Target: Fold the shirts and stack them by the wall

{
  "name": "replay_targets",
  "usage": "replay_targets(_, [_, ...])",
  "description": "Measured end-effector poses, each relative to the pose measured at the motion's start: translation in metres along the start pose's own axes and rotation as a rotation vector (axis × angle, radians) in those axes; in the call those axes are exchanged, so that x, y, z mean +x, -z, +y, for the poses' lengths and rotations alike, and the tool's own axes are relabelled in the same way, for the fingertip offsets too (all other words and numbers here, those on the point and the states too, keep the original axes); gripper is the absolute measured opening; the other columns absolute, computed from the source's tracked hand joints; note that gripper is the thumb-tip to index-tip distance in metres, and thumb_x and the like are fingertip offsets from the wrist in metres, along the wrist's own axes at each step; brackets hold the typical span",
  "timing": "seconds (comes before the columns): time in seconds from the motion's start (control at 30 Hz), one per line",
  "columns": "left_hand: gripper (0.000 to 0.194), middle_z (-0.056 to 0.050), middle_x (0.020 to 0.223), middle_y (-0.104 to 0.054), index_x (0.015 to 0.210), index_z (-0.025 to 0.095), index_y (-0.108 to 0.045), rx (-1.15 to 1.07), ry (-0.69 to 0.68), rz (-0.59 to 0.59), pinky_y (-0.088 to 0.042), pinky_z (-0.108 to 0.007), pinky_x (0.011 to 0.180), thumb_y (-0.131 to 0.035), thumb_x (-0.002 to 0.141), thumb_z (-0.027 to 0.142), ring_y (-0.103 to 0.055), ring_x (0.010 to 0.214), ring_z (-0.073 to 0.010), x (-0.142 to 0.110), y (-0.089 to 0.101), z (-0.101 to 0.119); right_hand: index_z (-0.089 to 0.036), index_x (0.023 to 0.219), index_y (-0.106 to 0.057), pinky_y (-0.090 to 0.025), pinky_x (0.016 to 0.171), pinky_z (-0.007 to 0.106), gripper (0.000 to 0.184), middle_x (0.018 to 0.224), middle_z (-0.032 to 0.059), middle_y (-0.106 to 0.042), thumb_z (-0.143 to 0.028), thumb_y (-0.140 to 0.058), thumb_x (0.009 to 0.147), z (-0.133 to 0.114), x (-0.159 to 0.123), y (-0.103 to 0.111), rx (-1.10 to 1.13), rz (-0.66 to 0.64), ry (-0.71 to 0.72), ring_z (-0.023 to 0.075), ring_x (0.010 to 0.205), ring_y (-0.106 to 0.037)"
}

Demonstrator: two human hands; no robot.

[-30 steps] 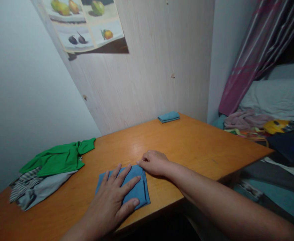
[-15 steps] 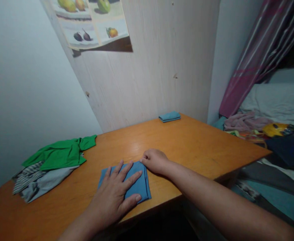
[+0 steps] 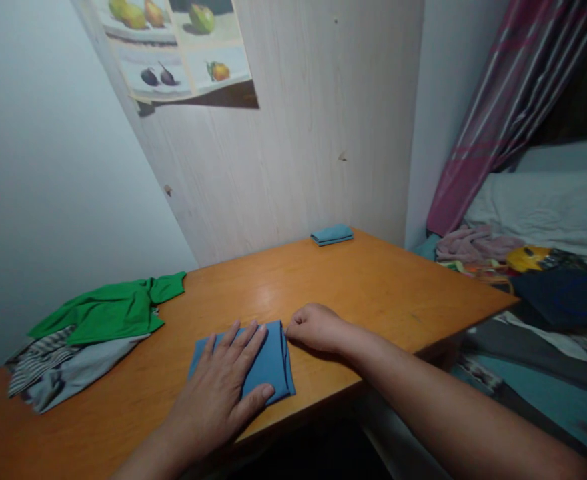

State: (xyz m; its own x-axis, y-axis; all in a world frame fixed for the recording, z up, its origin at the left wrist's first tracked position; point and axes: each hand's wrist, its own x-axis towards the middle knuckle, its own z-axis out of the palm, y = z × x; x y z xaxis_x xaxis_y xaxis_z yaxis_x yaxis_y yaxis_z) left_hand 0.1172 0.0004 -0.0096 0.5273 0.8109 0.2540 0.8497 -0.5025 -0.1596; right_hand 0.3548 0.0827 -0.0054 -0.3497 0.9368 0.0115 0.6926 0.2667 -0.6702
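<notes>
A folded blue cloth (image 3: pixel 268 360), roughly square, lies near the front edge of the wooden table. My left hand (image 3: pixel 218 373) rests flat on it, fingers stretched out and thumb apart toward the lower right. At the cloth's upper right edge, my right hand (image 3: pixel 316 327) is closed, its curled fingertips right against the edge. Whether a bit of cloth is pinched in them is hidden. Along that right edge the layers stand slightly apart.
Another folded blue cloth (image 3: pixel 332 235) sits at the table's far edge by the wall. To the left lies a green garment (image 3: pixel 118 310) over grey and striped clothes (image 3: pixel 83 373). The wooden table (image 3: pixel 368 287) ends at a corner on the right, beyond which clothes are piled.
My right hand has come off the cloth's top corner and slid slightly to its right edge. My left hand stays flat, its fingers closer together. The view has shifted a little.
</notes>
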Motion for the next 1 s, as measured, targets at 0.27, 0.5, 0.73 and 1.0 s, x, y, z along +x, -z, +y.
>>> replay_targets(0.27, [0.079, -0.003, 0.164, -0.025, 0.159, 0.035, -0.007, 0.026, 0.006, -0.024, -0.026, -0.062, 0.116, -0.044, 0.094, 0.063, -0.025, 0.148, -0.0350, -0.001, -0.002, -0.002, -0.018, 0.051, -0.053, -0.023, 0.036, 0.021, 0.025, 0.037, -0.0043, -0.045, -0.016, -0.059, 0.075, -0.027, 0.005, -0.007, 0.314, -0.204, -0.197, 0.0074, 0.033, -0.034])
replay_targets(0.5, [0.079, -0.002, 0.164, -0.024, 0.158, 0.036, -0.008, 0.044, 0.000, -0.015, -0.026, -0.062, 0.115, -0.043, 0.094, 0.064, -0.025, 0.148, -0.0347, 0.000, -0.002, -0.001, -0.017, 0.059, -0.050, -0.020, 0.030, 0.014, 0.026, 0.040, -0.0048, -0.047, -0.016, -0.047, 0.085, -0.019, 0.014, -0.006, 0.798, -0.493, -0.416, 0.0045, 0.028, -0.032])
replay_targets(0.73, [0.075, 0.000, 0.166, -0.019, 0.157, 0.042, -0.012, 0.040, -0.001, -0.043, -0.027, -0.065, 0.113, -0.043, 0.093, 0.066, -0.023, 0.149, -0.0376, 0.000, 0.000, -0.001, -0.017, 0.064, -0.047, -0.025, 0.028, 0.015, 0.034, 0.041, -0.0051, -0.048, -0.019, -0.030, 0.093, -0.020, 0.003, 0.005, 1.232, -0.818, -0.371, 0.0048, 0.025, -0.028])
replay_targets(1.0, [0.067, 0.002, 0.166, -0.019, 0.153, 0.050, -0.019, 0.026, -0.021, -0.085, -0.027, -0.070, 0.110, -0.044, 0.092, 0.067, -0.023, 0.147, -0.0418, 0.003, 0.000, -0.003, -0.020, 0.061, -0.042, -0.025, 0.026, 0.015, 0.044, 0.034, -0.0050, -0.041, -0.031, -0.022, 0.098, -0.016, 0.019, 0.004, 1.190, -0.912, -0.392, 0.0061, 0.024, -0.024])
